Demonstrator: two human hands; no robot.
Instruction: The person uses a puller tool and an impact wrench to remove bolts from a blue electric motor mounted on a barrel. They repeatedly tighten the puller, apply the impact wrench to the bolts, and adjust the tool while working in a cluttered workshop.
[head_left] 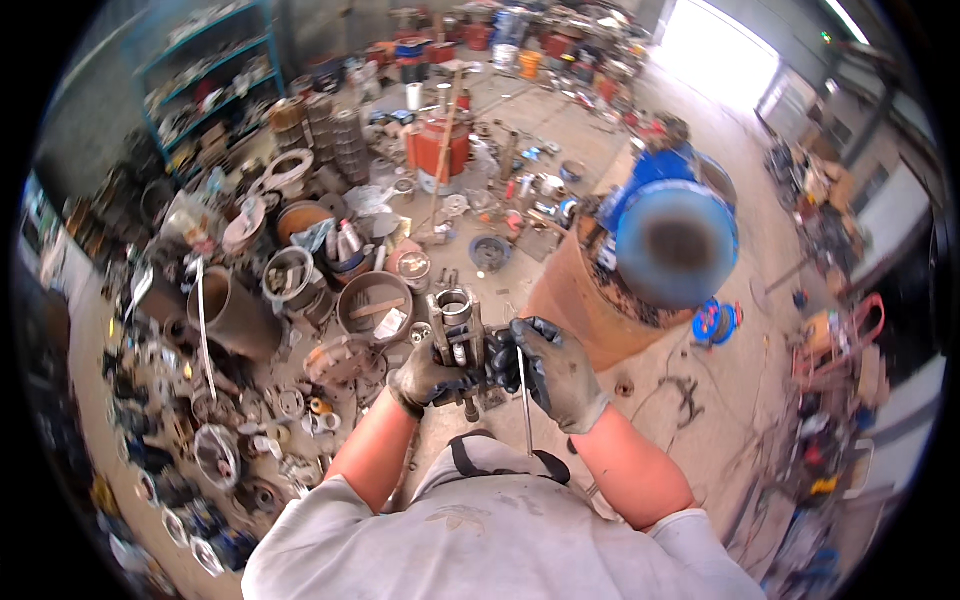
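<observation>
In front of my body, my left hand (pixel 428 378), in a dark dirty work glove, is closed round a steel gear puller (pixel 440 340). The puller's legs stand upward and its screw end points down toward me. Between the legs sits a short round metal sleeve (pixel 456 303) with an open top. My right hand (pixel 565 378), gloved the same way, is just to the right of the puller. Its fingers are closed on a thin metal rod (pixel 527 420) that hangs down toward my shirt. The right fingertips come close to the puller; whether they touch it is hidden.
A large rusty drum (pixel 570 300) stands right of my hands, with a blue cylinder (pixel 640 225) above it. Basins (pixel 345 310), a wide rusty pipe (pixel 240 315) and scattered metal parts crowd the floor to the left. A red machine housing (pixel 438 150) stands ahead. Cables lie at the right.
</observation>
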